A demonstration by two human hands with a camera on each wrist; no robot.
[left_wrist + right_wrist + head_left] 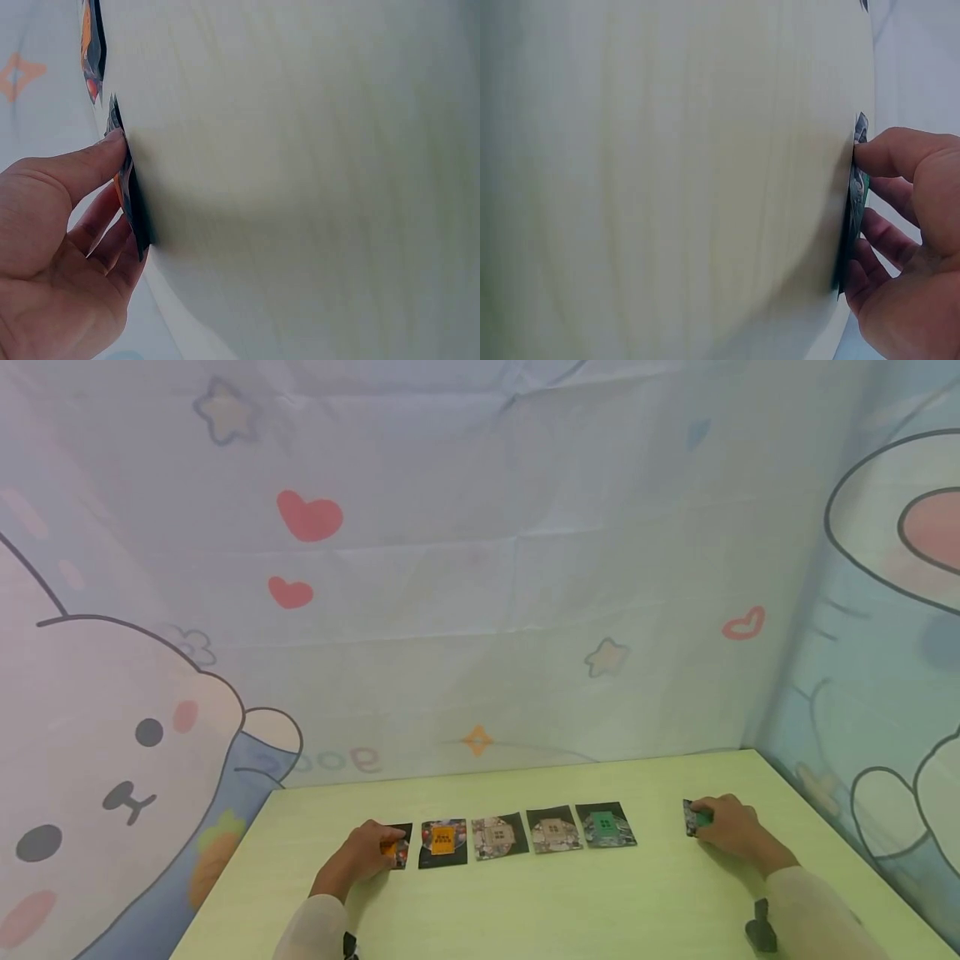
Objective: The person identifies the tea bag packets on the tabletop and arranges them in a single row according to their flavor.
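My left hand point(367, 850) is at the left end of a row of small flat packets, gripping a dark packet with an orange label point(402, 853). In the left wrist view, the thumb and fingers hold that packet point(129, 196) across its edges, close to the tabletop. Far to the right, my right hand point(731, 828) grips a dark packet with a green label point(689, 821). The right wrist view has its thumb on one edge of the packet point(854, 202) and fingers on the other. Both labels are partly hidden by the fingers.
Between the hands lie another orange-label packet point(442, 840), two beige-label packets, one left point(500, 837) and one right point(555, 831), and a green-label packet point(605, 825). All rest on a pale yellow-green table point(525, 910). A printed cloth point(465, 652) hangs behind it.
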